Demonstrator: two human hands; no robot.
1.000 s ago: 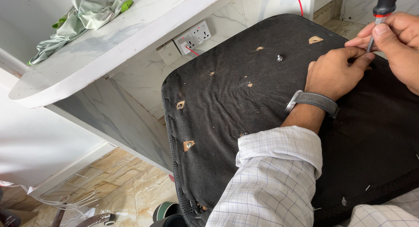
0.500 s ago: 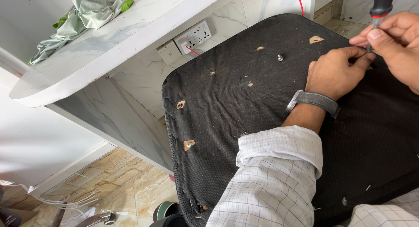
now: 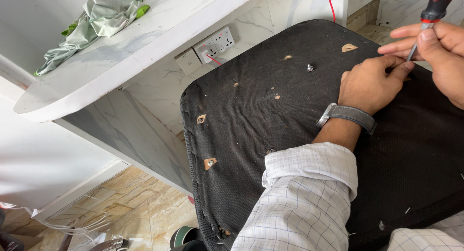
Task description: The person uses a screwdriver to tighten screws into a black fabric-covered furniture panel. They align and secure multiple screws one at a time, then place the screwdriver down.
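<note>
The right hand (image 3: 442, 55), up at two o'clock in the view, has its fingers wrapped around a screwdriver (image 3: 427, 19) with a red and black handle, the shaft slanting down toward the black fabric panel (image 3: 290, 135). The grip is closed on the shaft just under the handle, thumb laid along it. The tip itself is hidden behind the left hand, so where it lands I cannot tell.

The left hand (image 3: 369, 84) rests on the fabric just at seven o'clock of the right one, fingers curled loosely and pinched together near the screwdriver's shaft. Whether it has anything between the fingertips, I cannot tell. A grey strap watch (image 3: 345, 115) sits on that wrist, with a checked white sleeve (image 3: 302, 198) rolled below it.

The panel is the fabric-covered underside of a seat, filling the middle and right of the view. A metal screw head (image 3: 310, 67) stands at ten o'clock of the left hand, near it. Small torn holes show wood beneath, one at (image 3: 210, 163).

Behind, at eleven o'clock, a white marble-look shelf (image 3: 159, 43) carries a crumpled green cloth (image 3: 94, 24), and wall sockets (image 3: 215, 43) sit under its edge.
</note>
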